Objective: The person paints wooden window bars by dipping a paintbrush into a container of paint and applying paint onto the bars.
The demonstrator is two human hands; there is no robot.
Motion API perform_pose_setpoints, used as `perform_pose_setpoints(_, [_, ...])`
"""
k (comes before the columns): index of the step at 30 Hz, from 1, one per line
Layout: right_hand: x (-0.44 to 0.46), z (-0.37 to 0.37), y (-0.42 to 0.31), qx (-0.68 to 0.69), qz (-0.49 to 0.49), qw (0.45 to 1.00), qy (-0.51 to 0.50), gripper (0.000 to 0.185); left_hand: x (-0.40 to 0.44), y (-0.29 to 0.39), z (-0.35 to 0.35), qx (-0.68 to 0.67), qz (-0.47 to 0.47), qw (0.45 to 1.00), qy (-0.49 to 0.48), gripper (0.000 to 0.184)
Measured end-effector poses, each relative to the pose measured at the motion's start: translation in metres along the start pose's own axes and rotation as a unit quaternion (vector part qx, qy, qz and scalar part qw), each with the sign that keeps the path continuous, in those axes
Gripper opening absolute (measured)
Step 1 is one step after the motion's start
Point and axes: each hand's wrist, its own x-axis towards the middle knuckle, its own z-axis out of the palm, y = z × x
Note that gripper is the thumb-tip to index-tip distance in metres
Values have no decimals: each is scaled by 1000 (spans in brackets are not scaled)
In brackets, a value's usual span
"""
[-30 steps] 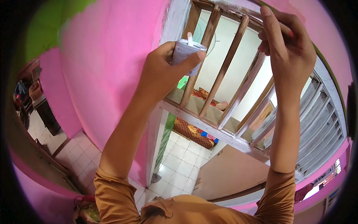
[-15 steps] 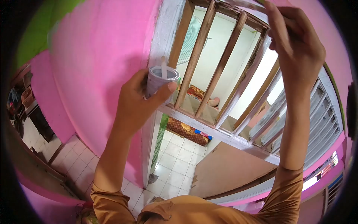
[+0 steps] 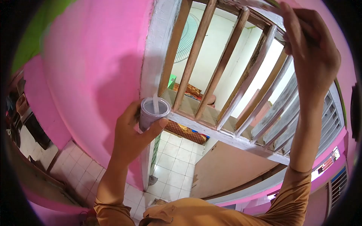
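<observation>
My left hand [image 3: 130, 132] is wrapped round a small greyish plastic cup [image 3: 149, 119], held upright beside the lower left corner of the window frame. A pale flat stick [image 3: 155, 103] stands in the cup, its end above the rim. High at the right, my right hand [image 3: 313, 49] is closed in a pinch near the frame's top edge; what its fingers hold is too unclear to name. Behind the hands are upright wooden bars [image 3: 223, 62], some bare brown, others partly coated whitish. The left frame post [image 3: 160, 49] is whitish too.
A pink wall [image 3: 86, 67] fills the left side. Through the bars a fan [image 3: 187, 39] shows. Below are a brown panel [image 3: 226, 167], a white tiled floor [image 3: 169, 162] and a patterned mattress [image 3: 184, 132]. Louvred slats [image 3: 277, 116] run along the right.
My left hand has moved down and left with the cup, which now shows more of its inside. My right hand has shifted right and slightly down. The view has also shifted.
</observation>
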Motion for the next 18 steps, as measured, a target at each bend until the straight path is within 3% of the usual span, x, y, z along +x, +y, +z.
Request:
perform_pose_setpoints(2, [10, 33, -23, -65, -1, 997, 52, 8, -4, -1, 3, -12, -7, 1000, -8, 50])
perform_pose_setpoints(5, [20, 18, -22, -148, -67, 985, 59, 17, -12, 1, 7, -22, -21, 999, -18, 52])
perform_pose_setpoints(6, [22, -2, -6, 14, 52, 998, -21, 17, -15, 0, 8, -18, -28, 999, -17, 53])
perform_pose_setpoints(7, [7, 0, -4, -42, 46, 998, -20, 7, -18, -3, 8, -21, -27, 999, -19, 53])
perform_pose_setpoints(8, [-9, 1, -1, -98, 40, 994, -19, 16, -22, -7, 7, -21, -25, 999, -25, 54])
perform_pose_setpoints(13, [-19, -22, -1, -131, 83, 988, -12, 14, -35, -19, 2, -27, -32, 998, -43, 56])
perform_pose_setpoints(15, [-15, -18, -2, -37, 2, 999, 0, 14, -38, -19, 3, -50, -51, 997, -40, 56])
perform_pose_setpoints(16, [-4, -16, -7, -50, 20, 998, -16, 7, -39, -19, 4, -51, -50, 996, -44, 56])
perform_pose_setpoints(18, [1, -3, -20, -128, -66, 990, 12, 11, -40, -22, 7, -54, -52, 996, -52, 56])
